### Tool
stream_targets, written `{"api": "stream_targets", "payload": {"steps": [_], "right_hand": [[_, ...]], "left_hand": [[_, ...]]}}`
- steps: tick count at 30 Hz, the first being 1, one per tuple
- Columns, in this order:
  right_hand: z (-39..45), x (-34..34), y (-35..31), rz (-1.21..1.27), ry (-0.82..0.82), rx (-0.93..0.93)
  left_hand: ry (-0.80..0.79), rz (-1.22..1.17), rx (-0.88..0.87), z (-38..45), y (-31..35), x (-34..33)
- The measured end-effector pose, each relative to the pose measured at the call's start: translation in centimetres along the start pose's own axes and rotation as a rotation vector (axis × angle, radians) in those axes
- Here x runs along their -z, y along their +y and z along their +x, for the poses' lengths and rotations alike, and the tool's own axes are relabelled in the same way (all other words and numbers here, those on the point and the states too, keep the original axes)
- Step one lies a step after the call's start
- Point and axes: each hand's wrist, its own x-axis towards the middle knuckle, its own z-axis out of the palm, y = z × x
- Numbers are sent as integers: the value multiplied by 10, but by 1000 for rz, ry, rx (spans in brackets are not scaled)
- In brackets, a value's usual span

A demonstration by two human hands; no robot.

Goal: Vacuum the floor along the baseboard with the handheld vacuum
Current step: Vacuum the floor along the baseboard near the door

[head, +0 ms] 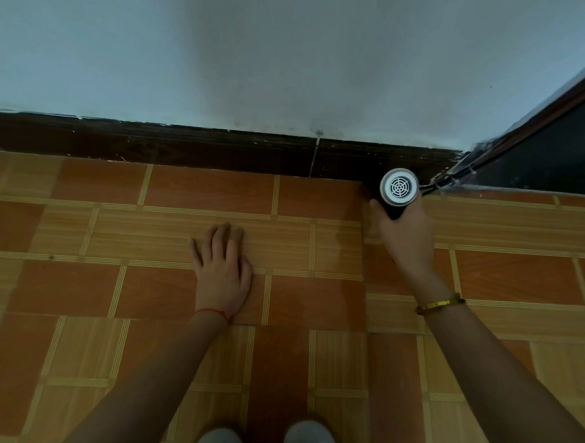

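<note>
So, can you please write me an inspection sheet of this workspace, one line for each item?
Surface: tiled floor, orange and tan wood pattern; no dirt visible at this sharpness.
Job's things: vacuum at the baseboard, near the right corner by the door frame; its white vented end faces the camera, nozzle hidden.
Clutter: nothing seen.
Grippers: right hand grips the vacuum body; left hand lies flat on the floor, holding nothing.
Cables: nothing seen.
Surroundings: pale wall above the dark baseboard; yellow band on right wrist, red thread on left; two grey shoes at the bottom edge.
</note>
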Motion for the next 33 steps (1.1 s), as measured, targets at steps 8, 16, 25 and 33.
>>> {"api": "stream_targets", "payload": {"steps": [8, 16, 25, 33], "right_hand": [[-9, -16, -15, 41, -273, 57], [-36, -5, -35, 74, -792, 62], [-39, -11, -42, 53, -732, 123], [-22, -64, -73, -25, -455, 265]], "left_hand": [[-10, 0, -2, 0, 0, 0], [-30, -2, -5, 0, -1, 0], [-21, -16, -6, 0, 0, 1], [47, -34, 131, -16, -24, 17]]}}
